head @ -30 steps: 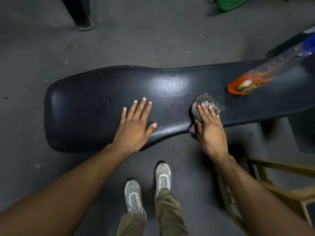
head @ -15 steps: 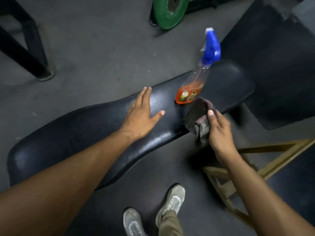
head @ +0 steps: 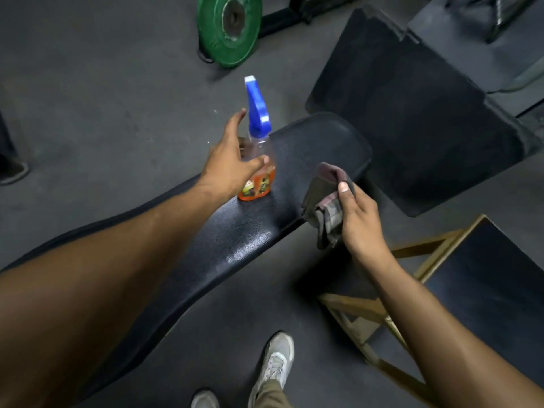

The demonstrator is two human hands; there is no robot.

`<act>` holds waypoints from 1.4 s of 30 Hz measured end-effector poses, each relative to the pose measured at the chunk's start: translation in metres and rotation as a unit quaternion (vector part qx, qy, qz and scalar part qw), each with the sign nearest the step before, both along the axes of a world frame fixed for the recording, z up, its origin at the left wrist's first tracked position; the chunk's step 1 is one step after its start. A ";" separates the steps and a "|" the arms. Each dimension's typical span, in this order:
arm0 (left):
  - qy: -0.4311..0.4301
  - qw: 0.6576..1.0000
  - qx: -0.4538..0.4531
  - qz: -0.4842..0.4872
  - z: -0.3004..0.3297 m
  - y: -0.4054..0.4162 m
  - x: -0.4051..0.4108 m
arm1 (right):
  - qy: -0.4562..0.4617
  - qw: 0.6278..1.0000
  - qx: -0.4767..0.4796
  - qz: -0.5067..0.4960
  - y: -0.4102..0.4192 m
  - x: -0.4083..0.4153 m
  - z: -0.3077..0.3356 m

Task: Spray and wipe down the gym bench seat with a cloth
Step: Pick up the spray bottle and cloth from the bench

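A long black padded gym bench seat (head: pixel 235 231) runs from lower left to upper right. A spray bottle (head: pixel 259 187) with a blue trigger head and orange liquid stands upright on its far end. My left hand (head: pixel 229 160) is cupped around the bottle's clear middle, thumb in front and fingers behind, with the index finger still spread out. My right hand (head: pixel 359 219) holds a bunched grey checked cloth (head: pixel 321 207) just off the bench's near edge, lifted clear of the seat.
A green weight plate (head: pixel 229 28) leans at the top centre. A black pad (head: pixel 412 122) lies beyond the bench end. A wooden-framed stool (head: pixel 368 316) stands at right. My shoes (head: pixel 275 363) are on the grey floor below.
My left hand left the seat and reached up to the spray bottle. My right hand lifted the cloth off the seat and now holds it beside the bench. The view swung right.
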State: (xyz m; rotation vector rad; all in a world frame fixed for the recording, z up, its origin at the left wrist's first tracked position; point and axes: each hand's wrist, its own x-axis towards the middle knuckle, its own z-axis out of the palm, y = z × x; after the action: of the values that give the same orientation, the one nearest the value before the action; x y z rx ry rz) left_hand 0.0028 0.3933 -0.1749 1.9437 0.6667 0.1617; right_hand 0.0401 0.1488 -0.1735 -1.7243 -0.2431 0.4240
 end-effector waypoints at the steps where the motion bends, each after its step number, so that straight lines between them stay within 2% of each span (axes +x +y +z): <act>1: -0.003 1.000 0.005 0.001 -0.002 -0.002 0.000 | 0.000 1.000 -0.002 -0.005 -0.003 -0.001 0.002; 7: -0.021 0.999 0.010 -0.040 0.001 -0.017 -0.014 | -0.005 0.999 -0.009 -0.041 -0.034 -0.021 0.018; 12: -0.042 0.992 0.018 -0.115 0.022 -0.059 -0.044 | 0.012 0.992 -0.006 -0.122 -0.072 -0.058 0.030; 18: -0.083 0.973 -0.002 -0.214 0.065 -0.130 -0.071 | 0.040 0.966 -0.014 -0.256 -0.138 -0.113 0.053; 25: -0.168 0.938 -0.025 -0.302 0.119 -0.236 -0.064 | -0.006 0.933 -0.064 -0.353 -0.231 -0.145 0.068; 28: -0.170 0.926 -0.004 -0.337 0.125 -0.283 -0.050 | -0.016 0.918 -0.086 -0.387 -0.274 -0.143 0.061; 34: -0.165 0.898 0.045 -0.405 0.110 -0.355 -0.029 | 0.033 0.886 -0.093 -0.453 -0.341 -0.121 0.039; 38: -0.153 0.895 0.064 -0.415 0.097 -0.377 -0.018 | 0.001 0.887 -0.137 -0.440 -0.362 -0.107 0.033; 42: -0.138 0.888 0.076 -0.431 0.083 -0.388 -0.012 | -0.042 0.895 -0.275 -0.349 -0.380 -0.096 0.024</act>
State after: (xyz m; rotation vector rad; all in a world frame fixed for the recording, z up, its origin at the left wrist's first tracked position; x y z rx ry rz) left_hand -0.0090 0.0049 -0.0916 2.1344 -0.4395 -0.0719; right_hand -0.0563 -0.2310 -0.1493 -2.2364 0.4835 -0.1387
